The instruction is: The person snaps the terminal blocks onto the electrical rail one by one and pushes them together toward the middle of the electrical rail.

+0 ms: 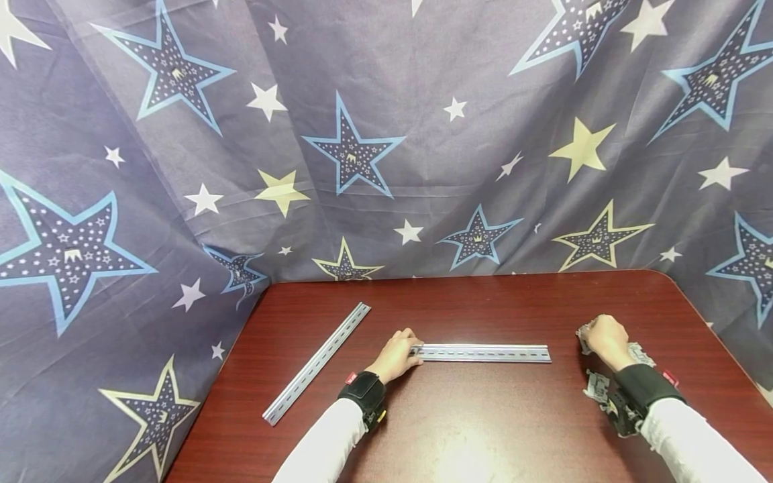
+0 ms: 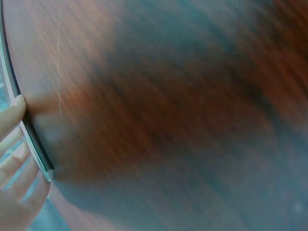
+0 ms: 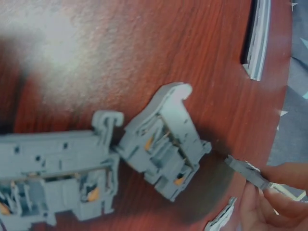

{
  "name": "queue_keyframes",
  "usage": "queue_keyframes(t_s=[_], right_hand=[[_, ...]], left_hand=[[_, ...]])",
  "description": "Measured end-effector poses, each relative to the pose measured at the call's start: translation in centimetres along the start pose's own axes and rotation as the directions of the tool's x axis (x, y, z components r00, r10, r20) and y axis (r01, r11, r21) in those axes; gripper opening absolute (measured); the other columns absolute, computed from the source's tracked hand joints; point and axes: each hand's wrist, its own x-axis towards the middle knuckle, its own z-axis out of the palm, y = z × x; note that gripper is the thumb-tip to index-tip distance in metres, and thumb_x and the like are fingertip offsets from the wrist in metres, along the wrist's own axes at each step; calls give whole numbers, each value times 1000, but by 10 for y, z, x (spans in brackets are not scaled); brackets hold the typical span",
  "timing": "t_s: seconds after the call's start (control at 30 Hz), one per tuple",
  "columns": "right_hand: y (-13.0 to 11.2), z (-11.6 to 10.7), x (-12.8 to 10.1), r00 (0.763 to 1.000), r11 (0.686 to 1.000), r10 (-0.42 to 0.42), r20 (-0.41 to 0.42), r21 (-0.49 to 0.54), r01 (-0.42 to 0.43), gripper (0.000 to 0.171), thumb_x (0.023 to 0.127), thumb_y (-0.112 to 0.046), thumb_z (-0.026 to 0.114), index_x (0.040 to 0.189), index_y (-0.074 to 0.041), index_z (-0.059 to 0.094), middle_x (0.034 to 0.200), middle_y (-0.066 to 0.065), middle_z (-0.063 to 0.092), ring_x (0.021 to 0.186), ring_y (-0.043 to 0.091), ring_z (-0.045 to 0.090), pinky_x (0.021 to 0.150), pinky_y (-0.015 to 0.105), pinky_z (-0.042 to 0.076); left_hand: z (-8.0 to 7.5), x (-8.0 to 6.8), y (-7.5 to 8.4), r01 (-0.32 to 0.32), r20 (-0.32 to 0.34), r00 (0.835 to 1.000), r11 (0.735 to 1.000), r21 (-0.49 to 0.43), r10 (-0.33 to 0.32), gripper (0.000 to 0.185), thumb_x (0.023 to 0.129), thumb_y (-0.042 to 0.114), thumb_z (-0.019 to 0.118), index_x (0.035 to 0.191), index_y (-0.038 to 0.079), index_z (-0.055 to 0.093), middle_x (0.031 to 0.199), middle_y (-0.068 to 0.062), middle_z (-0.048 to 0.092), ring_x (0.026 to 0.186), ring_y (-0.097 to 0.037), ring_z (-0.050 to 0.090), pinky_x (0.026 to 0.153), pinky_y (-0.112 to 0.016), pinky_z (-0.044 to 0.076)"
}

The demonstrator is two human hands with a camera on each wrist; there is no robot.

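A slotted metal rail (image 1: 483,353) lies crosswise in the middle of the dark red table (image 1: 483,429). My left hand (image 1: 410,353) pinches its left end; in the left wrist view the thumb and fingers (image 2: 14,163) sit on either side of the rail's end (image 2: 34,145). My right hand (image 1: 594,335) rests at the table's right side among grey terminal blocks (image 1: 639,352). In the right wrist view its fingertips (image 3: 274,195) pinch a thin grey terminal block (image 3: 248,173) seen edge-on. Two more blocks (image 3: 163,144) (image 3: 53,178) lie flat beside it.
A second metal rail (image 1: 317,362) lies diagonally near the table's left edge. A star-patterned dark cloth (image 1: 362,134) hangs behind and around the table. Another grey block (image 1: 598,387) lies by my right wrist. The first rail's right end (image 3: 260,43) shows in the right wrist view.
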Motion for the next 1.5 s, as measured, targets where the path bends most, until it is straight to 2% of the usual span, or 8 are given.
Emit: queue_keyframes(t_s=[0.1,0.23,0.4,0.57,0.77,0.93,1.23,1.5], right_hand=[[-4,-1,1,1000,1000,-16,1,0,16,26,65,-5,49,42,-13,39,45,-2,38,48,21,43,45,37,36],[-12,-2,2,1000,999,-27,2,24,27,20,66,-5,51,46,-6,49,48,3,47,50,21,45,48,40,37],[-23,0,2,998,997,-58,-12,48,58,15,65,-3,52,50,-3,54,49,3,49,50,21,45,49,37,36],[-35,2,1,996,993,-93,-17,77,94,13,67,-3,54,61,5,61,59,14,59,54,26,52,56,43,39],[-47,5,2,995,990,-94,21,110,91,14,69,-5,56,68,7,63,67,19,62,56,24,53,49,34,37],[-61,6,1,995,987,-89,42,135,82,16,69,-7,56,71,7,63,70,19,62,60,25,54,51,34,38],[-85,15,-2,993,979,-103,65,182,89,16,69,-8,59,74,6,64,68,14,63,55,16,50,51,31,38],[-105,27,-8,988,966,-93,121,253,60,15,70,-6,60,76,8,63,62,12,63,49,20,60,50,29,43]], left_hand=[[0,0,0,5,3,1000,1000,-7,-5,33,70,17,72,98,2,65,88,-5,53,82,-20,48,72,-30,39],[0,0,0,8,6,1000,1000,-11,-8,32,70,17,72,98,2,65,88,-4,52,82,-20,48,71,-30,39],[0,0,0,14,16,1000,1000,-8,-14,33,71,19,72,98,3,65,89,-4,53,83,-20,48,72,-29,39],[1,0,-1,17,19,1000,1000,-12,-17,32,71,18,71,98,3,65,89,-4,53,83,-19,48,73,-29,39],[3,0,-2,9,0,1000,1000,-15,-9,31,70,17,72,97,3,66,88,-5,53,82,-19,48,72,-30,39],[3,0,-1,10,-1,1000,1000,-17,-10,31,70,17,72,96,3,66,87,-5,53,81,-19,48,71,-29,39],[1,0,-2,25,9,1000,999,-20,-24,31,70,17,72,97,3,66,88,-4,53,83,-19,48,73,-29,39],[1,0,0,38,13,999,999,-27,-37,31,69,17,72,97,3,66,88,-5,54,83,-20,48,72,-29,39]])
